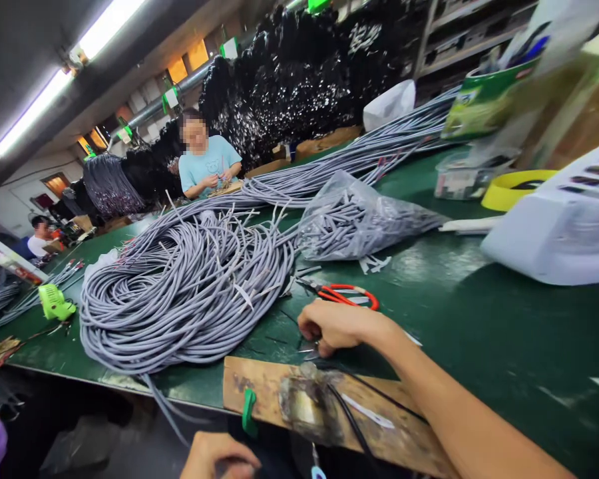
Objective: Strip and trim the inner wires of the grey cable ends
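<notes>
My right hand rests on the green table, fingers curled in a pinch on a small metal piece I cannot make out, just beyond a worn wooden board. Thin black wires run across the board toward me. Red-handled scissors lie a little past the hand. My left hand is low at the frame's bottom edge, below the table, fingers curled; what it holds is hidden. A large coil of grey cables lies left of the right hand.
A clear bag of cut grey pieces sits behind the scissors. A white plastic housing and yellow tape roll stand at right. A green clip holds the board. A person in a light blue shirt works across the table.
</notes>
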Demonstrator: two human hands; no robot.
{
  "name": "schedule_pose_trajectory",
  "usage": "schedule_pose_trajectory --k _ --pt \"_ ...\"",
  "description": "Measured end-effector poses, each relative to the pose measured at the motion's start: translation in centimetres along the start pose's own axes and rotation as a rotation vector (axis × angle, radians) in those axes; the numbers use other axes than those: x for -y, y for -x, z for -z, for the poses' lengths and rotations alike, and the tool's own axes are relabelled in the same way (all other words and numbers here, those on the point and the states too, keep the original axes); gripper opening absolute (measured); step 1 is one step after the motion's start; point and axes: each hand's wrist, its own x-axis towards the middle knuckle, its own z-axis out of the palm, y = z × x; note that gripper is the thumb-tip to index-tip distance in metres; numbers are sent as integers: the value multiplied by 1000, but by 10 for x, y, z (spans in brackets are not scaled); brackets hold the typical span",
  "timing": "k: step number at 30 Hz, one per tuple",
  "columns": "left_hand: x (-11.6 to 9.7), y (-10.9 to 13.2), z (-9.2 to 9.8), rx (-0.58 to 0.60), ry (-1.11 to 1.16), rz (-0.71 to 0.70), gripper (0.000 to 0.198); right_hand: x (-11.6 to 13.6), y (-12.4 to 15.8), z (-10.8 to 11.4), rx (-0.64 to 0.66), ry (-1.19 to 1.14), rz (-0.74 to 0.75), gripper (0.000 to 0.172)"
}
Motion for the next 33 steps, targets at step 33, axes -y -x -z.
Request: schedule_pose_trajectory --k 33 --pt "-94 -150 67 -239 -95 -175 18 -19 -15 13 -537 -255 -238 17"
